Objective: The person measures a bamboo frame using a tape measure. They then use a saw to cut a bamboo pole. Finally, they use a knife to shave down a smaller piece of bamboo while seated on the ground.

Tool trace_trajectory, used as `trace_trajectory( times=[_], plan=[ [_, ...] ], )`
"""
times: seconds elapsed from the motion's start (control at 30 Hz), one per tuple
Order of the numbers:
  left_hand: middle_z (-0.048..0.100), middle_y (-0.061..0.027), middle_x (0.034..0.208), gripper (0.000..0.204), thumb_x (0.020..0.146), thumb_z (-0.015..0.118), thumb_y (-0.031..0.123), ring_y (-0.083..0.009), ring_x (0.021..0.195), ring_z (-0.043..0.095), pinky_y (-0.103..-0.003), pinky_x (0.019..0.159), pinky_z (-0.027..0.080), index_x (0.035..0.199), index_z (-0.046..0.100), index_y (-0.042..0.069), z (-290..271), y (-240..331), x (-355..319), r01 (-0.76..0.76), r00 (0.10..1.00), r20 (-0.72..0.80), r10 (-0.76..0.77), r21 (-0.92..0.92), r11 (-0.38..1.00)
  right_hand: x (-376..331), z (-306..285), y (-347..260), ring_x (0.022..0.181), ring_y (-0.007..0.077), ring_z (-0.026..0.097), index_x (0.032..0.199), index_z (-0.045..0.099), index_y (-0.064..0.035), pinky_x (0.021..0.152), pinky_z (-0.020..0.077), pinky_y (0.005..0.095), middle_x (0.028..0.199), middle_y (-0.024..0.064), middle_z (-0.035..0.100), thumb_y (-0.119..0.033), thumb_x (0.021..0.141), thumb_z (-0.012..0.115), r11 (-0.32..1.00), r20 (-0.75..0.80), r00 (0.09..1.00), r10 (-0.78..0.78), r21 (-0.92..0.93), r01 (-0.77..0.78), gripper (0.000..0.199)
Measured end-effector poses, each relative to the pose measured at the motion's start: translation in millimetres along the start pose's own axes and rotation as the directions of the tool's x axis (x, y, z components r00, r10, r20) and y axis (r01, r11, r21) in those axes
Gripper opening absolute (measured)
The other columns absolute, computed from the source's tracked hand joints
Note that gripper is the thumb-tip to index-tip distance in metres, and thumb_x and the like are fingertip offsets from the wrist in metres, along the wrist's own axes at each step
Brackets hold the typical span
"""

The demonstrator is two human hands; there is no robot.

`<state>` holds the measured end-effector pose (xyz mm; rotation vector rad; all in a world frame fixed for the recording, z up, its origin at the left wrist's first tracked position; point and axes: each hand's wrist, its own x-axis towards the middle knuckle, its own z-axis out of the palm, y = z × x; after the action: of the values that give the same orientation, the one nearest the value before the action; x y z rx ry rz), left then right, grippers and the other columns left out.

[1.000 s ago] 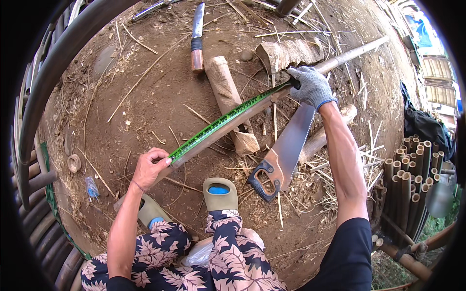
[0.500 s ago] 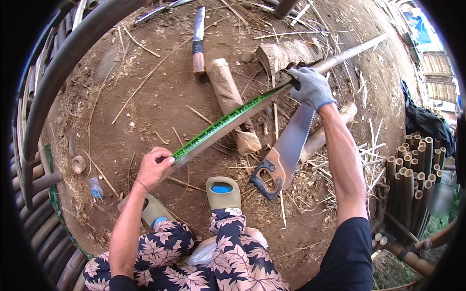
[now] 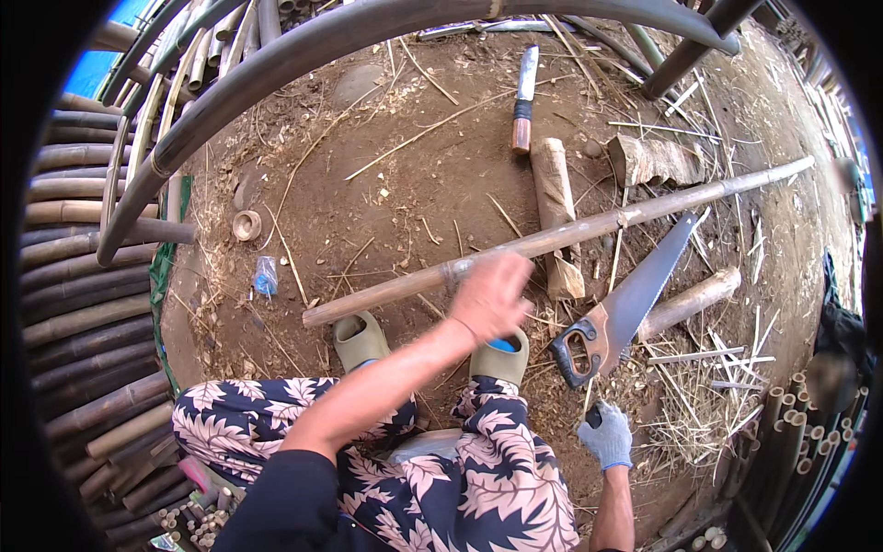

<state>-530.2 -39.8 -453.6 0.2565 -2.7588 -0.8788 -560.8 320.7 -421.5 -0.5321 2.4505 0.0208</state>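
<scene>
The bamboo pole (image 3: 570, 234) lies just beyond the tip of the saw (image 3: 635, 294), crossing over a log (image 3: 552, 179). To the left of the saw, the bare left hand (image 3: 497, 290) is blurred at the pole, so I cannot tell if it grasps. Nearer than the saw handle, the gloved right hand (image 3: 607, 434) seems closed around a small dark object (image 3: 593, 417). The pole could roll, I think, if it is pushed, because its support is round; the uncovered saw teeth could scratch a careless arm. No brand or writing is readable.
</scene>
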Motion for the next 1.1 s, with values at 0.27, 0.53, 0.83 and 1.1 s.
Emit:
trace_trajectory(
  times=[0.27,0.53,0.83,1.1],
  plan=[
    [0.060,-0.0180,0.125,0.059,0.082,0.072,0.042,-0.0377,0.116,0.058,-0.049,0.097,0.047,0.127,0.053,0.010,-39.0,-99.8,-4.8,0.474,0.619,0.651,-0.439,0.136,0.870,65.8,13.3,-114.2,0.112,0.0397,0.059,0.145,0.037,-0.0017,0.096,0.0474,0.0449,0.125,0.0237,0.059,-0.008,0.073,0.069,0.988,-0.228,0.962,-0.150,0.009,0.156,0.079],
    [0.063,-0.0148,0.117,0.051,0.094,0.053,0.055,-0.0371,0.111,0.060,-0.049,0.093,0.048,0.121,0.054,0.012,-12.0,-71.0,7.9,0.403,0.822,0.369,-0.434,0.161,0.901,43.0,-44.3,-114.4,0.089,0.0327,0.068,0.155,0.017,-0.0012,0.070,0.0556,0.0438,0.123,0.0226,0.059,-0.003,0.083,0.064,0.930,-0.726,0.681,0.097,0.311,0.198,0.085],
    [0.066,-0.0212,0.114,0.071,0.096,0.035,0.068,-0.0399,0.110,0.062,-0.052,0.094,0.047,0.111,0.062,0.005,-3.3,-68.5,15.0,0.496,0.754,0.372,-0.541,0.219,0.841,-64.8,-43.5,-52.0,0.060,0.0143,0.059,0.149,0.032,0.0073,0.058,0.0526,0.0298,0.078,0.0063,0.062,0.001,0.079,0.058,0.484,-0.678,0.697,0.233,0.703,0.522,0.075],
    [0.072,-0.0210,0.096,0.068,0.095,0.040,0.067,-0.0376,0.096,0.069,-0.049,0.085,0.053,0.104,0.073,0.008,2.7,-59.1,23.6,0.553,0.717,0.275,-0.641,0.335,0.763,-62.4,-33.5,-85.1,0.086,0.0243,0.073,0.123,0.064,0.0058,0.080,0.0551,0.0332,0.103,0.0192,0.073,0.002,0.077,0.066,0.717,-0.557,0.823,-0.111,0.528,0.454,0.047]
  ],
)
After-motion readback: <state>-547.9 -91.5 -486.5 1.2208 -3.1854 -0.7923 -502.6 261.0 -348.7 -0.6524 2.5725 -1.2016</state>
